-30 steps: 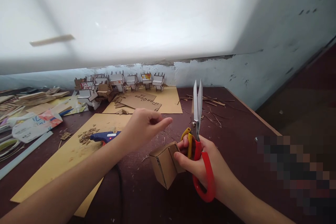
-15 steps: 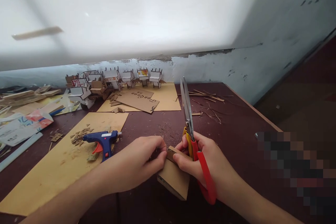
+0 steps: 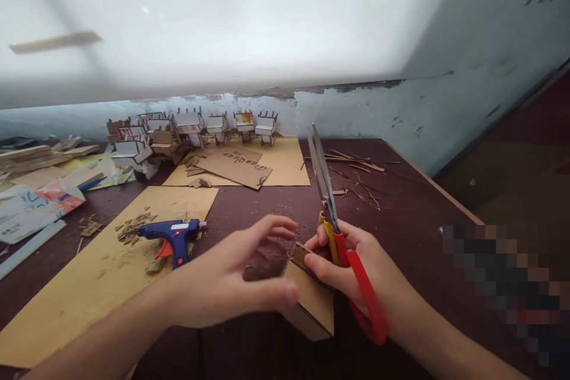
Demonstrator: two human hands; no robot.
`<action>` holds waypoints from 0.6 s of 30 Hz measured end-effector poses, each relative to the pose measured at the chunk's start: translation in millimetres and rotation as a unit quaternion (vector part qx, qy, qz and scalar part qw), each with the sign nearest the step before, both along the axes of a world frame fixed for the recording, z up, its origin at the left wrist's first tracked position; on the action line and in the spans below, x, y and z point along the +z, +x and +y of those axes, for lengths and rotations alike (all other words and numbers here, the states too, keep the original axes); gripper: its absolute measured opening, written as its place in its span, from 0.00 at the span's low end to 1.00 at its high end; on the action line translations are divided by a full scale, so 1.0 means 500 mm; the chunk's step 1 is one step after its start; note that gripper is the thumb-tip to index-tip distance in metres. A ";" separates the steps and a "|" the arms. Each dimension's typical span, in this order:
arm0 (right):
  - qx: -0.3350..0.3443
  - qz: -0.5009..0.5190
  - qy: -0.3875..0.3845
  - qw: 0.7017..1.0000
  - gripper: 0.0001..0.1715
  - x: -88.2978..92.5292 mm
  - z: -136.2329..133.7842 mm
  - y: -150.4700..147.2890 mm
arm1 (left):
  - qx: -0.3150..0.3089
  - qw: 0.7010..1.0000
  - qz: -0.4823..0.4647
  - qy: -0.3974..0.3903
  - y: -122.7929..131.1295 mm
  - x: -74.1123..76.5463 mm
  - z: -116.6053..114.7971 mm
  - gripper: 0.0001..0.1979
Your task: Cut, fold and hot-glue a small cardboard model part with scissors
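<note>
My right hand [image 3: 356,270] grips scissors [image 3: 327,190] with red and yellow handles, their blades pointing up and nearly closed. The same hand pinches the upper end of a small cardboard box [image 3: 314,309], its thumb lying on a darker strip [image 3: 300,254] along the edge. My left hand [image 3: 240,273] is spread with fingers apart, just left of the box; its thumb overlaps the box's left side, and I cannot tell whether it touches.
A blue glue gun [image 3: 176,234] lies on a yellow board [image 3: 111,285] among cardboard scraps. Behind stand several small cardboard models [image 3: 218,126] and flat lettered cardboard [image 3: 231,166]. Thin strips [image 3: 356,160] lie at the back right; a plastic packet [image 3: 40,211] is at left.
My left hand has come away from the box's edge and opened its fingers. The box and scissors have shifted slightly right in my right hand.
</note>
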State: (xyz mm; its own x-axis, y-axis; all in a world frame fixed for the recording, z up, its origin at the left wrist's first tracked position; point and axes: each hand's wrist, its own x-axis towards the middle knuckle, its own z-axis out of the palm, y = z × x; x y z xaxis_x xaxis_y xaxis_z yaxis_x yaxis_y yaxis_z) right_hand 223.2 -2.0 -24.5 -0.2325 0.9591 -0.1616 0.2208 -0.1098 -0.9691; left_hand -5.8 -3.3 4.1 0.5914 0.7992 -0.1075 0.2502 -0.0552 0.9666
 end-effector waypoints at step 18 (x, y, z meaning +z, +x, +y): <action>0.012 -0.247 0.198 0.949 0.17 0.012 0.008 0.021 | 0.249 0.961 -0.084 -0.080 -0.022 -0.011 0.049 0.18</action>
